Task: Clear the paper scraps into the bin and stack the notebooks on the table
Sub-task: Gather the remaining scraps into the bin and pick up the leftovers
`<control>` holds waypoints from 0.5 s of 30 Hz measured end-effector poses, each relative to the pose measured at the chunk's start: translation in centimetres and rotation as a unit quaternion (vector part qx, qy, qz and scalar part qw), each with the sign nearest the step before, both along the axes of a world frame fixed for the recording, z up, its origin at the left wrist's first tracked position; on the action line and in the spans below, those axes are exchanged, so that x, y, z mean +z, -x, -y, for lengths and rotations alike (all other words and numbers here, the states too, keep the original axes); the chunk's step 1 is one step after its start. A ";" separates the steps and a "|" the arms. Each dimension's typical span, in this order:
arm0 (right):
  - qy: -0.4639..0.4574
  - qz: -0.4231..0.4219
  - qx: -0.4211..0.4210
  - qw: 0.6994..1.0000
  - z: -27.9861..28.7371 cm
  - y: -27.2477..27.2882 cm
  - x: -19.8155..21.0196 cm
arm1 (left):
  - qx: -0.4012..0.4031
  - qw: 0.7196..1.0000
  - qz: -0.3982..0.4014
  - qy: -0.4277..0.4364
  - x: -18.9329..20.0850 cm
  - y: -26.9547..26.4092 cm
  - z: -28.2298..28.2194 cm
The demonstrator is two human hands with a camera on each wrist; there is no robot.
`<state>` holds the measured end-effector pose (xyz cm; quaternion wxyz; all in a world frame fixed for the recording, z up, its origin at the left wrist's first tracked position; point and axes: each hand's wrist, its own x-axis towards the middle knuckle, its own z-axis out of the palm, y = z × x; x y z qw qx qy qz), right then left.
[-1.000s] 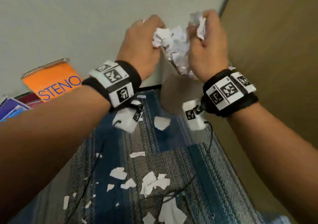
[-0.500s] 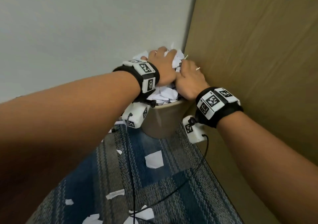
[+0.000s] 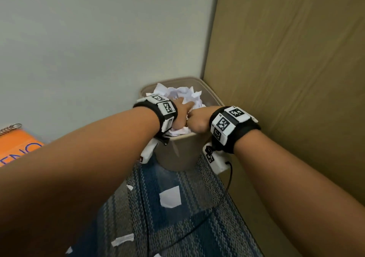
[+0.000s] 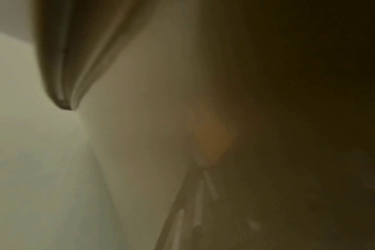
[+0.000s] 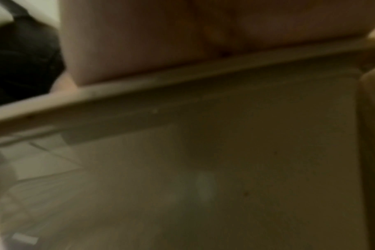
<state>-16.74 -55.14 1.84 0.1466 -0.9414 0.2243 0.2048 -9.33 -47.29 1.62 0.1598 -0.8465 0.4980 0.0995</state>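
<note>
Heaped above the rim, white paper scraps [image 3: 182, 96] fill the tan bin [image 3: 178, 154] in the far corner, between a pale wall and a brown panel [image 3: 286, 78]. Both hands press into the heap: left hand [image 3: 180, 116], right hand [image 3: 197, 121], touching; whether their fingers grip paper I cannot tell. Judging by the overfull pile, lifting the hands out could spill scraps over the rim. More torn pieces [image 3: 170, 196] lie on the near blue carpet [image 3: 197, 227]. An orange notebook [image 3: 15, 148] sits far left. A black cable [image 3: 227, 187] trails across the carpet, a possible snag.
</note>
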 end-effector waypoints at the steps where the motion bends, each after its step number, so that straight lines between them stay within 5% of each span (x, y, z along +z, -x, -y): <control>1: 0.006 0.003 0.007 1.000 0.0 0.1 0.0 | 0.003 1.000 -0.005 0.012 0.3 0.2 -0.1; 15: 0.002 0.166 -0.029 0.986 0.5 1.2 0.8 | 0.023 0.971 -0.119 0.205 5.2 -0.5 -3.5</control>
